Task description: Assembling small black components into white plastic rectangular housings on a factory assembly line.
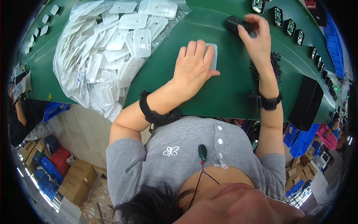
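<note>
My left hand (pixel 194 65) lies palm down on a white plastic cover (pixel 214 56), its fingers stretched forward and the thumb out to the side. Most of that cover is hidden beneath it. Farther off to the right, my right hand (pixel 259 35) has its thumb and fingers closed on a dark housing (pixel 234 24) at the table surface. How far the fingertips wrap round the housing is partly hidden. Left of my left hand, a clear plastic bag (pixel 164 39) spills a big heap of white covers (pixel 106 56).
Small black parts (pixel 276 65) lie heaped by my right wrist on the green table (pixel 220 95). Black housings with green circuit boards (pixel 290 27) line the right side. A long black box (pixel 306 98) stands at the near right edge. Several white pieces (pixel 45 30) lie far left.
</note>
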`<state>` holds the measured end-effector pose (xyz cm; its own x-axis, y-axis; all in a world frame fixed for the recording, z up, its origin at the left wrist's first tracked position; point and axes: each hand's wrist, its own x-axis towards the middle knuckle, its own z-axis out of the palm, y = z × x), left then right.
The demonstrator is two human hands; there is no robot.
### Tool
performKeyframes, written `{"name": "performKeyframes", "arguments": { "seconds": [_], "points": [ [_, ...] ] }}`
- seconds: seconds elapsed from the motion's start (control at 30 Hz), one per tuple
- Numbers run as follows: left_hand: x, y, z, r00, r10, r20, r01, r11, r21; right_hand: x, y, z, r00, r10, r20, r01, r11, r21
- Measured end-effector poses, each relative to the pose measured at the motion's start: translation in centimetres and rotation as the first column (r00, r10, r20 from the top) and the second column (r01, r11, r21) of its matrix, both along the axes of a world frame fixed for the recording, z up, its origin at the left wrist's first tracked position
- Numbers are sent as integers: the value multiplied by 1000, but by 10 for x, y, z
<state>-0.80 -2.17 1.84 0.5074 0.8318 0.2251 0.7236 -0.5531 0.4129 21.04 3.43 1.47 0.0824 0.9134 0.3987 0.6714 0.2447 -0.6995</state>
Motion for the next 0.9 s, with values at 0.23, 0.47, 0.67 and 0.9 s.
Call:
{"name": "performKeyframes", "arguments": {
  "seconds": [0.23, 0.47, 0.67, 0.9],
  "points": [
    [-8, 11, -13, 998, -37, 48, 31, 991, 128, -7, -59, 11, 997, -7, 77, 13, 997, -72],
    [-18, 17, -10, 967, -136, 217, 121, 989, 81, -8, -71, 23, 971, 162, 175, -162, 987, -17],
    [-24, 16, -3, 938, -141, 316, 138, 990, 32, -21, -61, 26, 891, 414, 186, -409, 910, -65],
    [-30, 13, -12, 956, -147, 255, 148, 989, 15, -26, -51, 21, 868, 450, 209, -436, 893, -111]
  ]
}}
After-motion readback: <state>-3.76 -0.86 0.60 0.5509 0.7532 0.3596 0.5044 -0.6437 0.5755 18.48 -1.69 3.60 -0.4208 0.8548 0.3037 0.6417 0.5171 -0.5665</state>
